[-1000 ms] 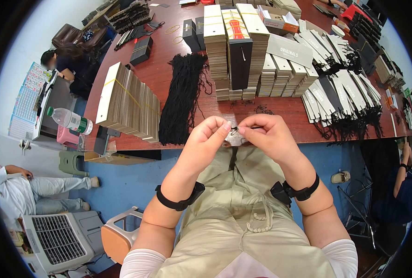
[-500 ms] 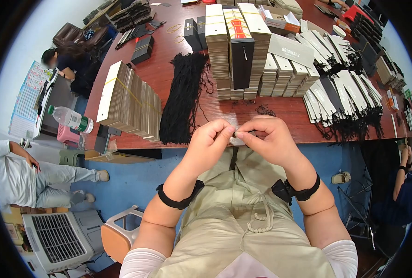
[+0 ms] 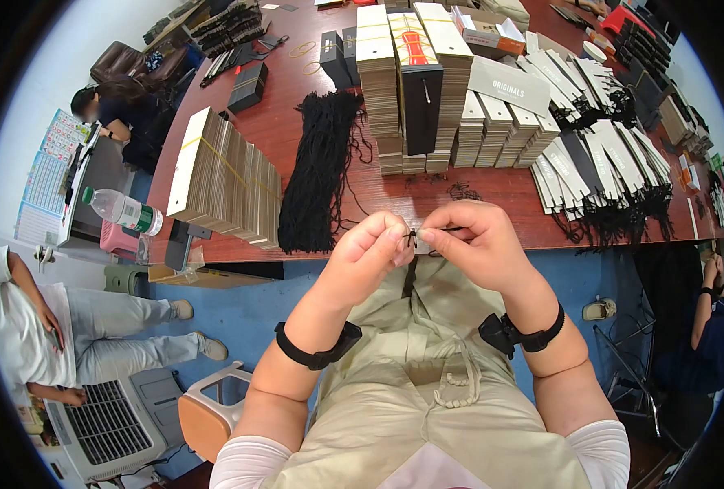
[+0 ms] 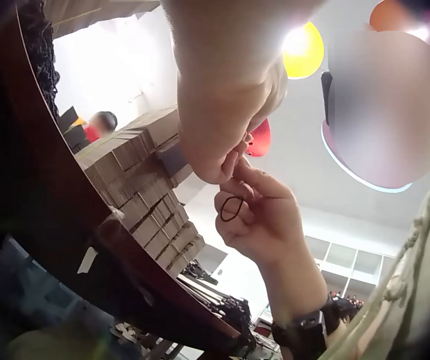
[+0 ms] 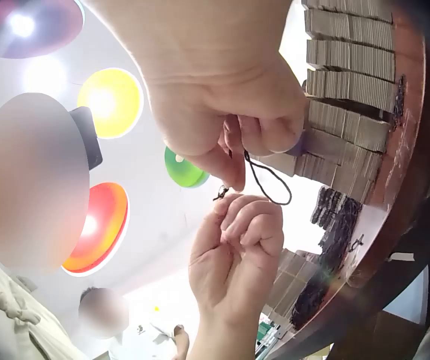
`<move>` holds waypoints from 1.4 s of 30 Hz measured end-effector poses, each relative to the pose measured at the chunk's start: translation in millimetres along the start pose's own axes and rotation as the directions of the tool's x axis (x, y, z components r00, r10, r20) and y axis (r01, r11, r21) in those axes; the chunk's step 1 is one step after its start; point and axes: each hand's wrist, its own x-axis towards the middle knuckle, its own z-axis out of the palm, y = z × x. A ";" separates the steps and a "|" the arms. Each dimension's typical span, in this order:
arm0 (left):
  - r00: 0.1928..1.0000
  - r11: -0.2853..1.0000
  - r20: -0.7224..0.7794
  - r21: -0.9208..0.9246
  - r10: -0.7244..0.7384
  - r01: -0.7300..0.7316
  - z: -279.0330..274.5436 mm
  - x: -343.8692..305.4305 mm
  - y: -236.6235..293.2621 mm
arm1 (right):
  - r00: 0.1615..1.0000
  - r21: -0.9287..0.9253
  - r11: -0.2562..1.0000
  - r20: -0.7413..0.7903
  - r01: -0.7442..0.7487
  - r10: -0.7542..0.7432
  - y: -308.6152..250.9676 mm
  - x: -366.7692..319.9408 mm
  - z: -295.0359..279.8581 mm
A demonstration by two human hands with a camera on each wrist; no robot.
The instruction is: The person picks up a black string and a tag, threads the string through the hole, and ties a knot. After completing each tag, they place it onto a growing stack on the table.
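Just beyond the table's front edge, both hands meet over the lap around a thin black cord [image 3: 413, 235]. The left hand [image 3: 367, 254] pinches it between thumb and forefinger, the other fingers curled in. Opposite, the right hand [image 3: 474, 241] pinches the cord close by, the fingertips a small gap apart. A dark knot-like bit [image 5: 221, 193] shows at the left fingertips in the right wrist view. From the right fingers a cord loop [image 5: 283, 182] hangs out. Part of the cord is hidden inside the fingers.
A bundle of black cords [image 3: 319, 175] lies on the table beside a banded stack of tags [image 3: 227, 183]. Taller tag stacks [image 3: 377, 90] stand at the back. Corded tags [image 3: 602, 167] are piled on the right. A bottle [image 3: 124, 209] is at the left edge.
The fingertips came together half a second ago and now stand slightly apart, with the cord showing between them. A person at the left has moved nearer the air cooler.
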 end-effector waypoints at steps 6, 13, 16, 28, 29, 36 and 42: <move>1.000 0.973 0.017 0.232 -0.017 0.013 -10.5 -0.4 4.2 | 0.998 -0.004 0.998 0.008 0.067 -0.067 2.8 0.5 0.2; 0.995 0.946 -0.081 0.314 -0.060 0.083 2.1 -1.9 8.2 | 0.990 -0.147 0.979 0.001 0.141 -0.143 3.3 2.1 2.6; 0.999 0.936 -0.025 0.351 0.031 -0.021 -4.4 -3.6 2.4 | 0.996 -0.131 0.987 -0.016 0.090 -0.093 0.9 0.3 5.1; 0.974 0.941 0.105 0.256 0.202 -0.223 -13.0 -8.4 11.0 | 0.975 -0.191 0.962 -0.071 0.194 -0.211 0.7 3.8 -23.2; 0.961 0.904 0.126 0.326 0.248 -0.276 -19.9 -6.2 15.8 | 0.981 -0.200 0.961 -0.010 0.190 -0.196 -3.8 3.6 -27.8; 0.998 0.967 -0.051 0.254 0.041 -0.027 16.4 10.3 22.1 | 0.880 -0.515 0.717 0.330 0.470 -0.341 -30.4 8.6 -12.9; 0.938 0.933 -0.183 0.160 -0.293 0.323 24.1 23.5 14.4 | 0.930 -0.708 0.605 0.262 0.366 -0.256 -35.0 24.2 -15.5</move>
